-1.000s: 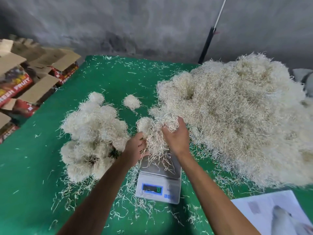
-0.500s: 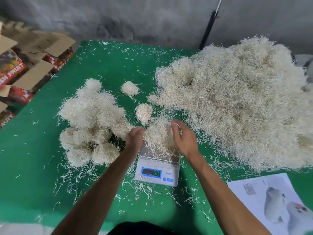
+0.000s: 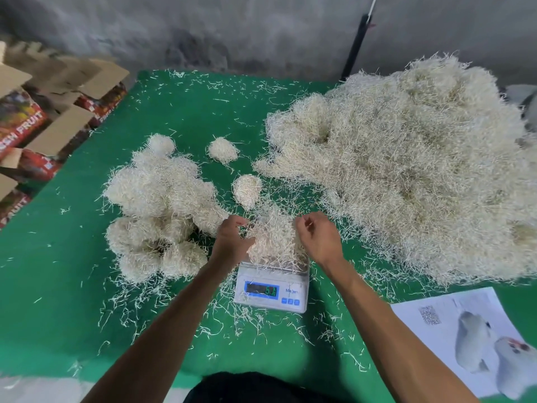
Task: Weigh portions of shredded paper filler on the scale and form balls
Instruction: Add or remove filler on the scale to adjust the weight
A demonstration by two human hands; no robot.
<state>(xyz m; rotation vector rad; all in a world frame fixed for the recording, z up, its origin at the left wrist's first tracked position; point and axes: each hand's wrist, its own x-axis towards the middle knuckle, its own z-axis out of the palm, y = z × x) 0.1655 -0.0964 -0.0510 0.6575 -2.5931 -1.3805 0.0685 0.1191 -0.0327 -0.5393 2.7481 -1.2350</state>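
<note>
Finished balls (image 3: 162, 210) heaped left. Left hand (image 3: 232, 242) now cupped against portion (image 3: 274, 238), fingers curled. Portion lowered from air onto scale (image 3: 271, 289); weighing begins, readout unreadable. Right hand (image 3: 318, 238) eased off, fingers loosely curled, holding nothing certain. Bulk pile (image 3: 406, 170) right.

Your left hand (image 3: 232, 242) and right hand (image 3: 318, 238) flank the paper portion (image 3: 274, 239) on the scale (image 3: 271, 289); display digits unreadable.
</note>
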